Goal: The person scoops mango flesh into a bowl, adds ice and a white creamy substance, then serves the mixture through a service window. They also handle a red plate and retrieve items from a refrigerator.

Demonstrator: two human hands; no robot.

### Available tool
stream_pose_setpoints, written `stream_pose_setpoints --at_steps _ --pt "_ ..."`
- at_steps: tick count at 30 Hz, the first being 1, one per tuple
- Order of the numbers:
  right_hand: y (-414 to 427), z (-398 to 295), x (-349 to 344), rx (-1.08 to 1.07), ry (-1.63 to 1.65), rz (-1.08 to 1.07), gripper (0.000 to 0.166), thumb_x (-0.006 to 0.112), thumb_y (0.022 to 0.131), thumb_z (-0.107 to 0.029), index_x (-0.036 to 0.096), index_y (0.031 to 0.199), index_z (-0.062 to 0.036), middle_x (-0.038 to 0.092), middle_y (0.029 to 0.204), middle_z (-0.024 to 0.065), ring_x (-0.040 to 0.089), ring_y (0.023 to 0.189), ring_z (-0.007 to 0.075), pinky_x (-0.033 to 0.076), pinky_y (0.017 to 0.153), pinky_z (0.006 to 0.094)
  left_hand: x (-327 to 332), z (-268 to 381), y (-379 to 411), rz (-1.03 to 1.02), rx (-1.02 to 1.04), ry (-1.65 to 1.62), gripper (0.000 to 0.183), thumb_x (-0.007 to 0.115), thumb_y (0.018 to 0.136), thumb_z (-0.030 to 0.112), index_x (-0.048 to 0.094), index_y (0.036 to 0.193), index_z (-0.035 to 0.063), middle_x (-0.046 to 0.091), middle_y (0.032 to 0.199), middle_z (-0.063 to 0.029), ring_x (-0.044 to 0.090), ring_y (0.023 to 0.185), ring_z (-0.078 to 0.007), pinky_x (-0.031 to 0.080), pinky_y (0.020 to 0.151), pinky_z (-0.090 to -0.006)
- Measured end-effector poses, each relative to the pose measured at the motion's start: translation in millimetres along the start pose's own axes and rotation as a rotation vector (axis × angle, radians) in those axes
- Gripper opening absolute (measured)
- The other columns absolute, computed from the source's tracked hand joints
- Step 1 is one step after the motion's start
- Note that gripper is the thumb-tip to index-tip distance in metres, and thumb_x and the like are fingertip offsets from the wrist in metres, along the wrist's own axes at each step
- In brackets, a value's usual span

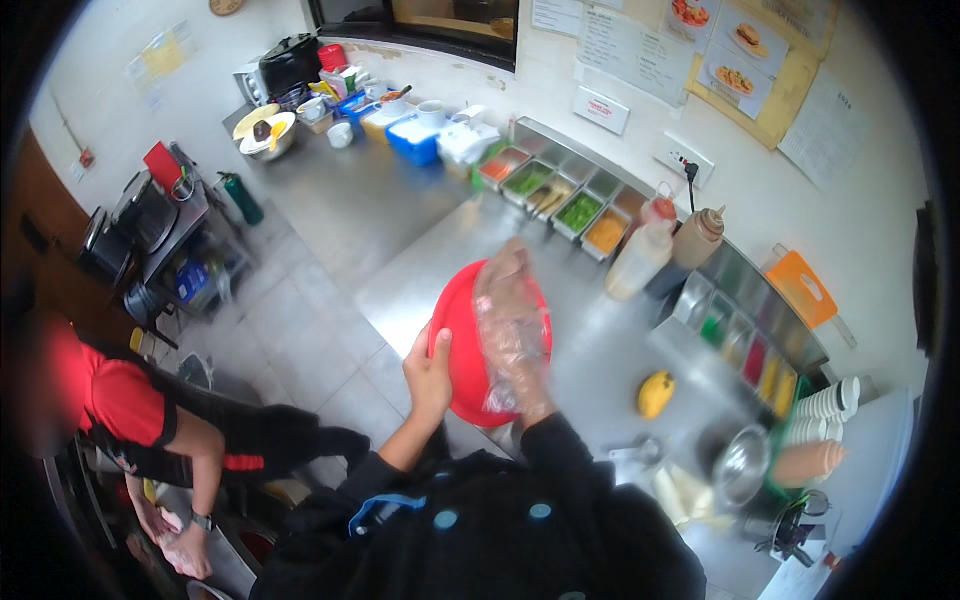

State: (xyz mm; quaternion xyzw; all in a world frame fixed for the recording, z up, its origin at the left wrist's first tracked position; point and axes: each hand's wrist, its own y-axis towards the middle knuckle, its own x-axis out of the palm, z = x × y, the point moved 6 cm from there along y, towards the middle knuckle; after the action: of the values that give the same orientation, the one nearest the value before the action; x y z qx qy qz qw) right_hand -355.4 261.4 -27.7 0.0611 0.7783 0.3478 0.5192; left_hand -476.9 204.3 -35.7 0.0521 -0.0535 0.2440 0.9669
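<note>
My left hand (430, 375) grips the near left side of a red plastic bowl (457, 345), thumb lying along its edge. A clear disposable plastic glove covers my right hand (514, 330), which reaches across the bowl with its fingertips near the far rim. Motion blurs that hand, and whether anything is in its fingers cannot be made out. The bowl is held in front of my body at the edge of a stainless steel worktop (412, 277). Much of its right half is hidden by the glove and forearm.
Beyond the bowl stand steel pans of chopped food (577, 212) and squeeze bottles (641, 259). To the right are a yellow mango-like fruit (656, 394), a metal bowl (741, 465) and stacked paper cups (829, 401). At left a co-worker in a red-and-black shirt (124, 390) handles something at another counter.
</note>
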Motion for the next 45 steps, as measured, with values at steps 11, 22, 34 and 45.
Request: stream_pose_setpoints --at_steps 11,22,34,45 --pt "-28.4 168.0 90.1 0.588 -0.195 -0.278 0.045 0.043 0.089 -0.040 0.056 0.107 -0.0003 0.059 0.080 0.0192 0.056 0.075 0.0364 0.043 0.067 0.0453 -26.8 -55.1 102.9 -0.180 -0.197 -0.198 0.032 0.053 0.091 0.021 0.054 0.113 -0.0022 0.062 0.095 -0.0104 0.058 0.085 -0.0116 0.046 0.076 -0.0244" --pt "119.2 158.0 49.1 0.549 -0.213 -0.532 0.037 0.058 0.079 -0.036 0.063 0.075 0.0005 0.062 0.080 0.0219 0.061 0.078 0.0354 0.047 0.067 0.0429 -38.1 -161.5 196.9 -0.020 -0.256 -0.310 0.027 0.048 0.092 0.016 0.037 0.116 0.0087 0.052 0.111 -0.0114 0.055 0.093 -0.0171 0.046 0.080 -0.0330" --pt "209.4 219.4 107.0 0.606 -0.277 -0.487 0.017 0.058 0.069 -0.014 0.066 0.075 -0.0008 0.064 0.086 0.0203 0.062 0.085 0.0346 0.049 0.075 0.0417 -21.3 -165.9 209.5 -0.450 -0.452 0.135 0.039 0.063 0.080 0.008 0.040 0.109 -0.0048 0.061 0.074 -0.0152 0.062 0.053 -0.0183 0.050 0.042 -0.0265" --pt "234.4 168.3 80.3 0.108 -0.576 -0.627 0.013 0.059 0.064 -0.010 0.067 0.070 -0.0019 0.063 0.074 0.0185 0.064 0.070 0.0316 0.050 0.063 0.0383 -22.7 -136.7 250.4 -0.848 -0.149 0.851 0.039 0.064 0.082 0.030 0.056 0.099 -0.0047 0.061 0.058 -0.0085 0.057 0.044 -0.0142 0.045 0.044 -0.0272"
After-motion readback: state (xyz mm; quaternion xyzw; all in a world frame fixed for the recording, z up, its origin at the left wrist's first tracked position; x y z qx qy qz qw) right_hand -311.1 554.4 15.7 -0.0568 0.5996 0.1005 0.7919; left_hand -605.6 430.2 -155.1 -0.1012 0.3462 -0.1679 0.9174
